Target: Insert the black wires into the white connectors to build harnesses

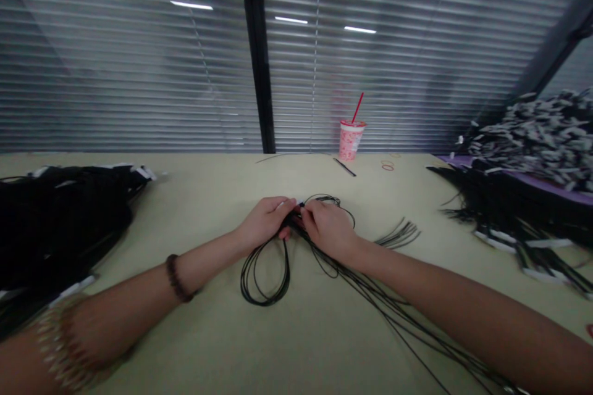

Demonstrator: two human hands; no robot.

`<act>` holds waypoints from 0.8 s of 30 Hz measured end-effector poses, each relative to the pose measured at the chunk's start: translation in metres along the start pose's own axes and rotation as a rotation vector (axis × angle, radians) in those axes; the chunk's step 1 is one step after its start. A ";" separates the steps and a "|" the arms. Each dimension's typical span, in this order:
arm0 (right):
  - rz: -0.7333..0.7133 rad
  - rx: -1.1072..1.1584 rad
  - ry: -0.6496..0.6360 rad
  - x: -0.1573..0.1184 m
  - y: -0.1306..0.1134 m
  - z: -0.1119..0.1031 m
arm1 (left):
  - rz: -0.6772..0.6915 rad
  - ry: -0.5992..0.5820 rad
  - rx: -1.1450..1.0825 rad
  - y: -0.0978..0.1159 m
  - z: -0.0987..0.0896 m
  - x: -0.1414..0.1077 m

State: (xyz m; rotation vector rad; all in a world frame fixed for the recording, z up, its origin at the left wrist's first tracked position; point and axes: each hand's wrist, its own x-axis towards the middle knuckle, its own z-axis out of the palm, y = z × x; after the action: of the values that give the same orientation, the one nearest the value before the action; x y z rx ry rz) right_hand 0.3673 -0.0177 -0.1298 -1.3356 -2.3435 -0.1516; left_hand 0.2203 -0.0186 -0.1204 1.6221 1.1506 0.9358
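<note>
Thin black cables (265, 302) form a loop below my hands, and their long ends run down to the lower right under my right forearm. My left hand (267, 220) is closed on the bundle at the middle of the table. Right beside it, my right hand (327, 226) pinches the same bundle, fingertips nearly touching those of my left. A small white piece (299, 202) shows between the fingertips. Frayed-looking cable ends (399, 234) stick out beyond my right wrist.
Piles of black cables lie at the left (65, 216) and right (514, 203), with a heap of white-tipped pieces (542, 136) behind. A pink cup (351, 139) with a red straw, a black stick (344, 167) and rubber bands (388, 166) sit at the table's (208, 182) back.
</note>
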 end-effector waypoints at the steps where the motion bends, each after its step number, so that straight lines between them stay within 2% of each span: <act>1: 0.000 0.002 0.006 0.000 0.000 0.000 | 0.011 -0.005 0.016 0.000 0.000 -0.001; 8: -0.025 0.089 0.058 -0.002 0.003 0.004 | 0.061 -0.036 0.049 0.000 0.001 -0.001; 11: 0.012 0.309 0.047 0.005 0.007 0.004 | 0.044 -0.032 0.029 0.000 0.001 0.000; 13: 0.064 0.623 -0.100 0.011 0.015 0.000 | 0.039 -0.021 0.002 -0.002 0.000 0.002; 16: 0.167 1.191 -0.515 0.021 0.036 -0.011 | 0.022 -0.037 -0.096 -0.005 -0.002 0.005; 19: 0.255 1.508 -0.828 0.026 0.062 -0.019 | -0.011 -0.057 -0.177 -0.006 -0.005 0.008; 21: 0.305 1.595 -0.913 0.028 0.075 -0.021 | -0.003 -0.024 -0.200 -0.004 -0.008 0.009; 24: 0.387 1.645 -0.836 0.030 0.084 -0.016 | 0.024 0.088 -0.221 0.001 -0.014 0.010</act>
State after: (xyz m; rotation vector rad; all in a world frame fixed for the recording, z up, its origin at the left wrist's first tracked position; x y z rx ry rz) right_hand 0.4297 0.0449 -0.1123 -0.8217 -1.5145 2.1963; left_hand 0.2102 -0.0055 -0.1146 1.4315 1.0483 1.1180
